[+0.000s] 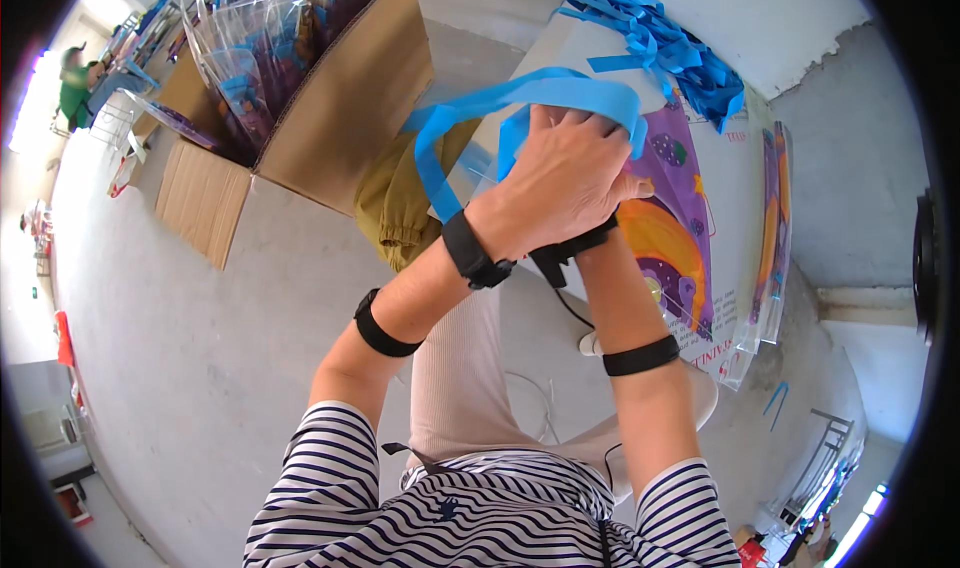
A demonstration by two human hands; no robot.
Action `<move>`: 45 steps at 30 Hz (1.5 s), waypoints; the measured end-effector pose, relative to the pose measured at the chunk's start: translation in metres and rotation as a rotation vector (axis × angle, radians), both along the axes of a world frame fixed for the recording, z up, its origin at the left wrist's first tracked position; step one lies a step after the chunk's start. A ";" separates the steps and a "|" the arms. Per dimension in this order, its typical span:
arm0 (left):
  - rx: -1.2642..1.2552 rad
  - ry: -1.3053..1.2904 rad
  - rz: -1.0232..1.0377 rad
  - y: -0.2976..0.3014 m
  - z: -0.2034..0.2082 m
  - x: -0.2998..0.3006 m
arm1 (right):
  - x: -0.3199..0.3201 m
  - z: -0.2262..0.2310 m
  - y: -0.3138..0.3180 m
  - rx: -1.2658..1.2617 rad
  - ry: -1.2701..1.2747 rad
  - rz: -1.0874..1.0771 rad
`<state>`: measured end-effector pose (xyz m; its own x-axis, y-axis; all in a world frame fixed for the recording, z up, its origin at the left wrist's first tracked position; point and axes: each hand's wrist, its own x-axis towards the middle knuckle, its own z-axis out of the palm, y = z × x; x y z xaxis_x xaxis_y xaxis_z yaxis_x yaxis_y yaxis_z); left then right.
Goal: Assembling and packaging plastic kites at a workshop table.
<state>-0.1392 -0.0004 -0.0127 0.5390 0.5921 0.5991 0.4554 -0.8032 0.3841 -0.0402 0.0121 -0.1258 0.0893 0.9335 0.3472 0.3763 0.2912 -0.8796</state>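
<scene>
My left hand (560, 173) is closed, its fingers curled over a flat light-blue strap (480, 98). The strap loops out to the left and hangs down near my left wrist, and also wraps past the knuckles on the right. My right hand lies behind and under the left one, mostly hidden, so its fingers cannot be made out; only its forearm (645, 398) shows well. Beneath both hands a purple printed plastic sheet or bag (690, 208) with an orange pattern lies on a white printed box (730, 228).
A heap of blue straps (680, 58) lies at the box's far end. More printed plastic packs (772, 228) stand along its right side. At left, an open cardboard carton (350, 98) holds several clear-wrapped packs (250, 68). Olive cloth (400, 203) hangs between carton and box. A person (75, 93) is far left.
</scene>
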 end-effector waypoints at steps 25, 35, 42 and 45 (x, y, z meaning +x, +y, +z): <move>-0.691 -0.662 -0.224 0.029 0.018 -0.045 | -0.021 0.085 0.019 0.009 0.170 -0.267; -0.016 -0.189 -0.017 0.031 0.051 -0.060 | -0.011 0.132 0.051 0.148 0.324 -0.081; -0.190 -0.355 0.319 -0.054 -0.071 -0.019 | 0.001 0.126 0.049 -0.030 0.537 -0.117; -0.284 -0.260 0.227 -0.058 -0.142 0.008 | -0.005 0.125 0.045 -0.064 0.592 -0.112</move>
<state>-0.1311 -0.0581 -0.1551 0.2293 0.8388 0.4938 0.4672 -0.5399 0.7002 -0.0447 0.0570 -0.0005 0.3496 0.9245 0.1519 -0.1574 0.2178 -0.9632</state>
